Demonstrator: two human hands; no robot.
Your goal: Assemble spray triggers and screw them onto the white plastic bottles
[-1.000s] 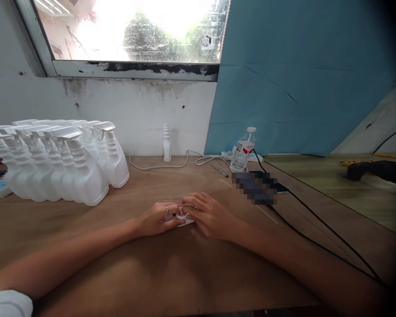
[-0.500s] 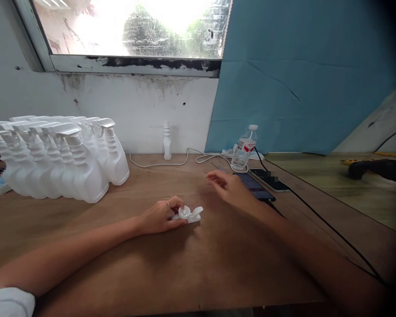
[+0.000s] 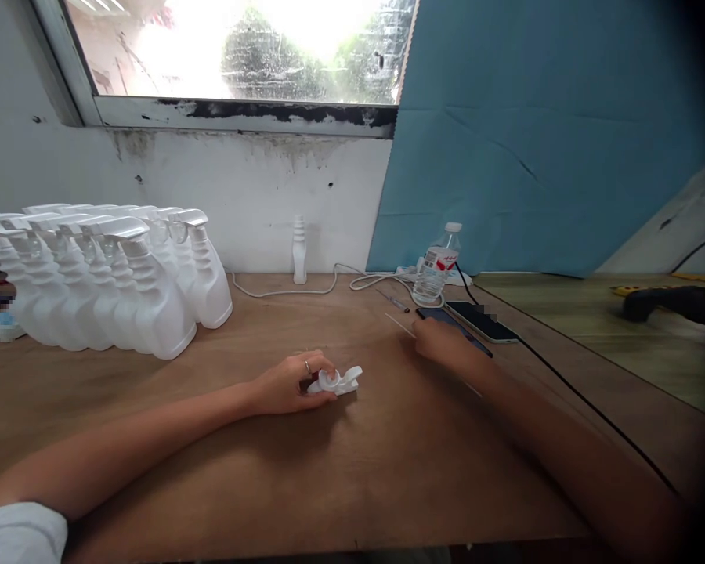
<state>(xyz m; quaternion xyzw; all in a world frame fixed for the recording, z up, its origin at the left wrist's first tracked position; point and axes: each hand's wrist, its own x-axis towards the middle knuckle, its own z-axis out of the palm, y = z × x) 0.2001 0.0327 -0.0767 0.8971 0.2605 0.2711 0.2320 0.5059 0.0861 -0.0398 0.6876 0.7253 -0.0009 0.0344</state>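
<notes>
1. The left hand [image 3: 294,384] holds the small white plastic piece [image 3: 341,385] low over the table [image 3: 305,486], thumb on its near side, a finger at its round opening, probably to steady it; its flap points away from the palm, uncovered.
2. The right hand [image 3: 443,342] is curled narrow at a thin white stick [image 3: 400,325]; I cannot tell whether it grips it.
3. White spray bottles [image 3: 146,305] stand in tight rows, likely to save space.
</notes>
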